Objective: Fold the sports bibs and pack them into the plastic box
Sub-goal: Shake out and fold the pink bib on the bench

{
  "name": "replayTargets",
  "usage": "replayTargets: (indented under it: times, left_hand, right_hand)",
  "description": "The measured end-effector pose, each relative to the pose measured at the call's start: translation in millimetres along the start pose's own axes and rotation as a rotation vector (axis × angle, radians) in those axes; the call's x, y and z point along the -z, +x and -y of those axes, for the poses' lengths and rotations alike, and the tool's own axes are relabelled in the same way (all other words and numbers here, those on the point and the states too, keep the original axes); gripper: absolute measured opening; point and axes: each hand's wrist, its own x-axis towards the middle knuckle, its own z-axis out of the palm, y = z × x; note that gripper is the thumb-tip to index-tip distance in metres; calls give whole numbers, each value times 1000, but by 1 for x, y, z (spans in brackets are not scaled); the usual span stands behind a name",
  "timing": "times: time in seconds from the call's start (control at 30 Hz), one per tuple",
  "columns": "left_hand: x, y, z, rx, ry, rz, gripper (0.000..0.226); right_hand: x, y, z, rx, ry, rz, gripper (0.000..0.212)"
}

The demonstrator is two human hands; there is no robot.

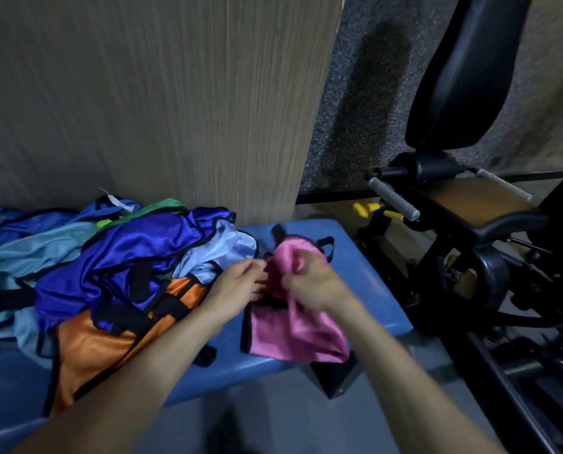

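A pink sports bib (pixel 283 332) with black trim lies bunched on the right end of a blue padded bench (pixel 355 273). My right hand (pixel 312 283) grips a fold of its pink cloth from above. My left hand (pixel 237 285) pinches the bib's left edge, close beside the right hand. To the left sits a heap of bibs: dark blue (pixel 136 253), orange (pixel 109 342), light blue (pixel 28 257) and a green one (pixel 162 206) at the back. No plastic box is in view.
A wood-grain panel (pixel 159 99) rises right behind the bench. A black exercise machine (pixel 463 231) with yellow knobs stands close on the right. Grey floor (pixel 273 421) lies below the bench's front edge.
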Motion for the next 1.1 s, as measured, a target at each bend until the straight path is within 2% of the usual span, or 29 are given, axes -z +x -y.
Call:
replayTargets:
  times: [0.07,0.13,0.2,0.3,0.43,0.6,0.77,0.87,0.93,1.0,1.03,1.1]
  left_hand:
    - [8,3,11,67,-58,-10,24]
    - [11,8,23,64,-45,-43,23]
    - [12,13,29,31,75,-49,20]
    - [6,11,25,-40,307,-42,37]
    - [3,18,21,-94,402,-112,55]
    - [3,28,16,-135,368,-163,55]
    - [2,30,16,-153,440,-166,51]
    - [5,21,12,-166,582,-133,53]
    - [7,9,7,-277,819,-143,56]
    - [4,-13,4,-553,991,-97,52]
    - [3,-24,5,-674,1026,-2,47]
    - [2,-40,16,-740,1111,223,56]
  right_hand:
    - [-35,-1,3,-7,-121,136,56]
    - [-49,-10,0,72,-56,217,68]
    - [-45,-16,-10,193,-40,159,59]
    - [-24,-20,-34,272,-179,-14,44]
    - [-15,-34,-66,316,-318,58,61]
    - [-13,-40,-81,351,-382,46,84]
    - [-23,-46,-83,446,-489,108,80]
    - [-24,-47,-87,499,-490,110,76]
    - [-20,-50,-92,513,-477,96,73]
    - [-17,-53,-96,530,-477,84,72]
    - [-15,-55,-97,548,-483,70,73]
    - [-12,-59,-102,552,-532,34,78]
